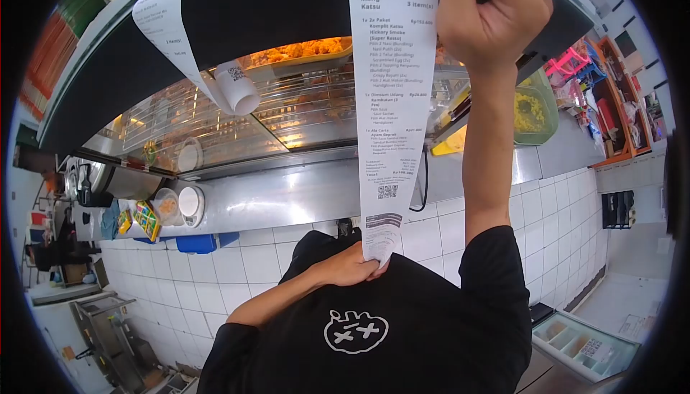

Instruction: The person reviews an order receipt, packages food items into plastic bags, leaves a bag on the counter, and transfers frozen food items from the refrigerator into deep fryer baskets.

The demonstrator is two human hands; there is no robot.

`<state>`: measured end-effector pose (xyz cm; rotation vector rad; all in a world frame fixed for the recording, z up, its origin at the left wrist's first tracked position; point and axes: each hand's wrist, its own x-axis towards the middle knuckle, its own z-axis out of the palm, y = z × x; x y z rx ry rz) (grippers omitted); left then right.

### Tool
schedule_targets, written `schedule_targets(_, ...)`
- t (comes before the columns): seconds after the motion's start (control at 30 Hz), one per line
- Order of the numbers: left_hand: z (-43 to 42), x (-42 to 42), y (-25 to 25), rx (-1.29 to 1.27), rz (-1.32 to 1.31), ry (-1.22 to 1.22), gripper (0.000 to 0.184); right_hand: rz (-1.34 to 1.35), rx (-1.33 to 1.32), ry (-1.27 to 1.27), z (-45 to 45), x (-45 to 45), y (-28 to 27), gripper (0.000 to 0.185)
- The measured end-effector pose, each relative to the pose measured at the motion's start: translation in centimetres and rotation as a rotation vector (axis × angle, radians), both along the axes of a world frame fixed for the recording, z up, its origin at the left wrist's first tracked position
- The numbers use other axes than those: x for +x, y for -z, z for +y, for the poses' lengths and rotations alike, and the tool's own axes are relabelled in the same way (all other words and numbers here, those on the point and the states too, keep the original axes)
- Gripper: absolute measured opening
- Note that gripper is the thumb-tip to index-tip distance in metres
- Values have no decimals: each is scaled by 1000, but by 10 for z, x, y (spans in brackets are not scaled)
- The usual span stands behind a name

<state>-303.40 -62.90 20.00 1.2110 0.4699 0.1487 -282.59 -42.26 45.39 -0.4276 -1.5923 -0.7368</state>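
A long printed receipt [392, 70] hangs upright in front of me, stretched between my two hands. My right hand [496, 16] is raised high at the top of the view, closed on the receipt's right edge; its fingertips are partly cut off by the frame. Down by my chest, my left hand [352, 264] pinches the lower end of the same receipt, where the paper curls over. A second receipt [162, 16] hangs at the upper left, its end rolled up, with neither hand touching it.
Behind the receipts stands a glass display case [287, 110] with a tray of orange fried food [295, 50]. A steel counter [287, 193] runs below it, holding a white round scale [190, 203]. A green tub of yellow food [530, 110] sits at the right.
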Motion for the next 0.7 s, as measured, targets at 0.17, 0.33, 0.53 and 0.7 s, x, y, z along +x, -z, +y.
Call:
schedule_targets(0.17,-2,2,0,-26,-35,-17,12,-38,-40,43,-3,1,-3,33)
schedule_targets(0.33,-2,0,14,9,-89,-15,13,-54,-172,90,-14,2,-4,28)
schedule_targets(0.53,-2,3,14,-26,-61,16,13,-16,-209,66,-17,3,-3,26)
schedule_targets(0.7,1,4,10,-15,-42,26,11,-14,-216,60,-15,4,-2,26)
